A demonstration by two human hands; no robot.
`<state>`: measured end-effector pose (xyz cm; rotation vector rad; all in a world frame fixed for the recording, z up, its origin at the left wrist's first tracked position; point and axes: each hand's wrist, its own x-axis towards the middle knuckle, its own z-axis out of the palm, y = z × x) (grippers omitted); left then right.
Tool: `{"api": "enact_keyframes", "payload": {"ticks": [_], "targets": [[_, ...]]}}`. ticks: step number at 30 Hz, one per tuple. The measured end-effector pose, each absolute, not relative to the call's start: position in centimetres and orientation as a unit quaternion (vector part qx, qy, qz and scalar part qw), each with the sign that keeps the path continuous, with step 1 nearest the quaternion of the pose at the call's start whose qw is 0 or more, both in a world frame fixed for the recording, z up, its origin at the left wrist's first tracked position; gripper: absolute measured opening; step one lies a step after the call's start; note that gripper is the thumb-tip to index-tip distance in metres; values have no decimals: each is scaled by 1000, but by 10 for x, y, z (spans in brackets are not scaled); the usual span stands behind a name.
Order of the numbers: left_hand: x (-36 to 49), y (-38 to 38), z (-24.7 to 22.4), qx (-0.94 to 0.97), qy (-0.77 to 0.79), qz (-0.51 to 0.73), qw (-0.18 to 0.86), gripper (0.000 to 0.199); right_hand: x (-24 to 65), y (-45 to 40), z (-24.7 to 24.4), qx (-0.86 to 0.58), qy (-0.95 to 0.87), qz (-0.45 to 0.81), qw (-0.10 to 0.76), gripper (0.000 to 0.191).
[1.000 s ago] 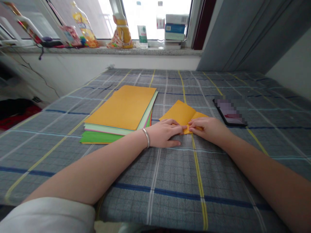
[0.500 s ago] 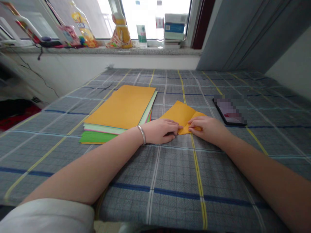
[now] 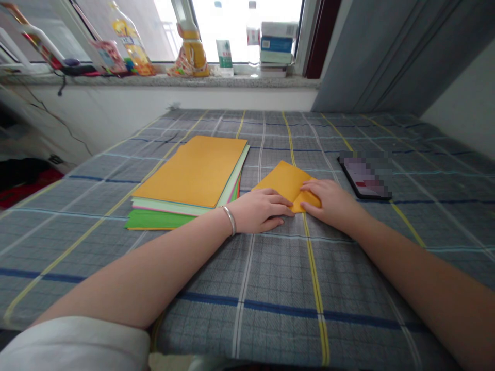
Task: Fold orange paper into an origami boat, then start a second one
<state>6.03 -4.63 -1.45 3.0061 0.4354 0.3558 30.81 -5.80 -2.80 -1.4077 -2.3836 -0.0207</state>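
Note:
A folded orange paper (image 3: 283, 178) lies on the checked grey cloth, with a crease running across its right part. My left hand (image 3: 263, 210) rests flat with its fingertips on the paper's lower left edge; a silver bangle circles that wrist. On the other side, my right hand (image 3: 328, 202) has its thumb and fingers spread apart over the paper's right part, touching it. The hands cover both lower sides of the paper.
A stack of coloured paper (image 3: 197, 167), orange on top, lies left of the hands. A phone (image 3: 361, 178) is at the right. Bottles, a tube and boxes (image 3: 276, 44) stand on the windowsill (image 3: 147, 81) behind the cloth-covered surface (image 3: 193, 324).
My right thumb and fingers have moved apart from a pinch, and the fingers sit higher on the paper. My left hand has shifted slightly right, its fingers straighter.

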Motion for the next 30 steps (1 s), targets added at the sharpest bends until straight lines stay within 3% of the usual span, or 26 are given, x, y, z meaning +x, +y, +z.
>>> {"api": "enact_keyframes", "payload": {"ticks": [4, 10, 21, 24, 28, 30], "targets": [[60, -46, -14, 982, 144, 114, 44, 35, 314, -50, -34, -585, -775, 44, 235, 50], [61, -46, -16, 980, 152, 121, 51, 37, 322, -44, -36, -646, -700, 182, 244, 32], [58, -44, -13, 973, 170, 116, 102, 34, 318, -46, -32, -658, -707, 126, 226, 13], [60, -45, -15, 954, 233, 134, 133, 35, 319, -48, -28, -657, -698, 127, 255, 22], [71, -50, -21, 932, 300, 170, 116, 25, 329, -49, -21, -575, -711, 292, 281, 55], [77, -52, -23, 931, 306, 180, 84, 18, 333, -51, -17, -507, -764, 303, 260, 50]]}}
